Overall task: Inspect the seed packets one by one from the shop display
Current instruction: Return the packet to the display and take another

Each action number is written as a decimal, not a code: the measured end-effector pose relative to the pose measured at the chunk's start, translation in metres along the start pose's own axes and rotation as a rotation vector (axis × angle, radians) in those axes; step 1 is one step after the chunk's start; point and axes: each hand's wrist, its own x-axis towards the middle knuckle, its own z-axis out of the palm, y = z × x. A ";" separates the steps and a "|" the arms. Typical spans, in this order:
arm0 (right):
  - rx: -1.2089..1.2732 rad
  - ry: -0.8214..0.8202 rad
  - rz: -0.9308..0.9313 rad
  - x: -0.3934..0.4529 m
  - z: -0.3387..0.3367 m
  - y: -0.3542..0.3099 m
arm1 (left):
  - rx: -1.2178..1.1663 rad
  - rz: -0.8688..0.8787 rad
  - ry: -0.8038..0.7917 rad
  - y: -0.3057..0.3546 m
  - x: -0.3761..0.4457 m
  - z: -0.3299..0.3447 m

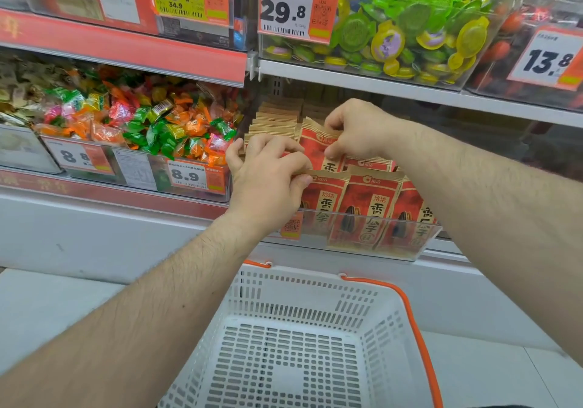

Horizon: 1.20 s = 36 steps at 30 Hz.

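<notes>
- At centre frame we see a clear bin (372, 218) full of red and tan seed packets (362, 212), standing upright in rows behind its transparent front wall.
- Left of it sits a bin of mixed wrapped candies (142, 123) with a price tag reading 8.9 (189, 175) on its front.
- On the shelf above, at upper right, a clear bin holds green and yellow jelly cups (410, 28), with a 29.8 tag (288, 10) at its left corner.
- Below the packets, at lower centre, we look into a white basket (303, 344) with an orange handle (416, 328).
- Our left hand (268, 174) reaches in from the lower left, fingers curled, thumb and forefinger pinching the tan top edge of a front-row packet.
- Our right hand (359, 130) comes from the right, its curled fingers gripping the top of one raised packet (317, 145) further back, which stands higher than its neighbours.
- Both forearms cross over the basket and partly hide the bin's left and right ends.
</notes>
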 end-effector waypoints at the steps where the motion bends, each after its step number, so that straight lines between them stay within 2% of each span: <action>1: -0.009 0.001 -0.012 0.001 -0.003 0.000 | -0.011 0.003 0.004 0.000 0.001 -0.001; 6: -0.046 0.090 -0.060 0.002 -0.014 -0.001 | -0.042 0.007 0.000 -0.004 0.000 0.000; 15: -0.241 -0.142 -0.009 0.012 0.019 -0.010 | -0.014 -0.006 -0.019 -0.005 0.000 0.003; 21: -0.339 -0.219 0.035 0.014 0.022 -0.019 | -0.009 -0.014 -0.014 -0.004 0.000 0.003; 24: -0.227 -0.145 0.045 0.012 0.018 -0.021 | 0.003 -0.013 -0.002 -0.005 0.000 0.003; 27: 0.101 0.086 0.021 0.000 0.010 -0.021 | 0.008 -0.011 -0.006 -0.007 -0.001 0.002; 29: 0.059 0.023 -0.014 -0.014 0.010 -0.019 | 0.004 -0.003 -0.002 -0.007 -0.001 0.002; 32: -0.256 -0.038 -0.003 -0.033 0.019 -0.012 | 0.013 -0.038 -0.018 -0.003 -0.001 -0.001; 34: -0.211 0.072 0.022 -0.035 0.022 -0.005 | 0.030 -0.085 -0.053 -0.001 -0.003 -0.003; 36: 0.022 0.261 0.025 -0.038 0.021 0.000 | 0.058 -0.106 -0.064 -0.001 -0.006 -0.004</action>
